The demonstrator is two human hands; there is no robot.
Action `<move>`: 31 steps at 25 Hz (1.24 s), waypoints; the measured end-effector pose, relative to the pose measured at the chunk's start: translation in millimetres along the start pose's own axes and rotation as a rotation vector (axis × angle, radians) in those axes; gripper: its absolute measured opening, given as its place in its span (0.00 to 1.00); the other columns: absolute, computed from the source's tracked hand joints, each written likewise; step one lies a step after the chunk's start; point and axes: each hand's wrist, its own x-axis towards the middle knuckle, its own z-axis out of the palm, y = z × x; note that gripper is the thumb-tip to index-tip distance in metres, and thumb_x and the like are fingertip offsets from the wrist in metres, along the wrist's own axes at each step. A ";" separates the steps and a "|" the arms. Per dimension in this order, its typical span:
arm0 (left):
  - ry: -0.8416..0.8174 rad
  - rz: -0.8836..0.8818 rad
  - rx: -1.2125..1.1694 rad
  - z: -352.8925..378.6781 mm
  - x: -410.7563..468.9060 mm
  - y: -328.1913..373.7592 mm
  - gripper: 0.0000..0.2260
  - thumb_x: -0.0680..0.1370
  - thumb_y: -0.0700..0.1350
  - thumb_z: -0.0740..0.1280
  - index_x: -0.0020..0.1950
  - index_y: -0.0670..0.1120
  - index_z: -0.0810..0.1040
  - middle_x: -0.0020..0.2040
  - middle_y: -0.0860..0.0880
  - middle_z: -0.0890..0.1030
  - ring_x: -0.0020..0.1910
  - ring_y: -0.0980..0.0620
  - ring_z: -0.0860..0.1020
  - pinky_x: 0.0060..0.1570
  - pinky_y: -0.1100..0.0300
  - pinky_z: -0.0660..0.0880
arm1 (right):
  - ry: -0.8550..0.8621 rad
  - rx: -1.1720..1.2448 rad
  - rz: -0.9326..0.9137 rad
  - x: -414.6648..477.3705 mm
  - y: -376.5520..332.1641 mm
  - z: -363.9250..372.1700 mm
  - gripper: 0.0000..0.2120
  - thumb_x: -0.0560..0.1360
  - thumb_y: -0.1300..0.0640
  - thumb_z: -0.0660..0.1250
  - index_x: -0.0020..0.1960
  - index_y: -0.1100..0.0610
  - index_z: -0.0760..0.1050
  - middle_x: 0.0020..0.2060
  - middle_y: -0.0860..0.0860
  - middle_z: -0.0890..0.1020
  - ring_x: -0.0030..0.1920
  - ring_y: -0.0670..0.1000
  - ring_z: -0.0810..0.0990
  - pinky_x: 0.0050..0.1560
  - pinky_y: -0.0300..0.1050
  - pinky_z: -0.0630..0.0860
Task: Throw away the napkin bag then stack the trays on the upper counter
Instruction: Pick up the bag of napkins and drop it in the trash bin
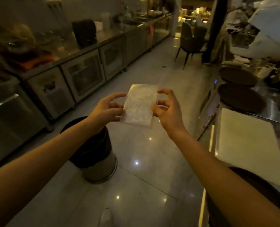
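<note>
No readable writing or brand anywhere; too dim and blurred.

Counts: 2 hands, 1 napkin bag, 1 bin, 2 round dark trays in full view on right counter, plus parts of 2 more at right edge and near right.

Napkin bag (pixel 140 106): clear, crinkly, shiny plastic, rectangular, flat, looks empty. Held mid-air in scene centre, above floor, just right of and beyond bin (pixel 93 154).

Left hand (pixel 107 109) pinches bag's left edge w/ fingertips, fingers curled. Right hand (pixel 166 110) grips right edge, thumb on front of the bag, index raised and loosely spread.

Trays (pixel 241 98) (pixel 237 76) lie side by side on steel counter (pixel 276 115), far of a white board (pixel 244 141).
</note>
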 end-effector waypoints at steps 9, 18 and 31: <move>0.270 -0.057 0.019 -174.7 -38.3 -38.5 0.24 0.75 0.33 0.68 0.68 0.50 0.73 0.50 0.44 0.82 0.50 0.47 0.83 0.47 0.54 0.82 | -0.288 -0.031 -0.063 36.5 -17.8 195.2 0.11 0.76 0.60 0.68 0.58 0.53 0.76 0.51 0.46 0.78 0.50 0.47 0.81 0.47 0.45 0.83; 0.334 -0.154 0.029 -323.5 -31.1 -92.1 0.21 0.75 0.35 0.70 0.66 0.47 0.75 0.49 0.44 0.83 0.48 0.49 0.83 0.40 0.58 0.81 | -0.432 -0.163 0.019 70.1 -12.5 359.3 0.15 0.74 0.59 0.69 0.61 0.51 0.76 0.57 0.51 0.78 0.52 0.54 0.82 0.50 0.57 0.82; 0.331 -0.290 0.069 -379.3 72.4 -135.6 0.18 0.75 0.38 0.69 0.62 0.49 0.73 0.52 0.45 0.81 0.51 0.47 0.81 0.48 0.52 0.81 | -0.537 -0.238 0.135 160.4 37.0 432.5 0.19 0.71 0.62 0.70 0.61 0.49 0.75 0.57 0.53 0.77 0.52 0.56 0.82 0.51 0.56 0.82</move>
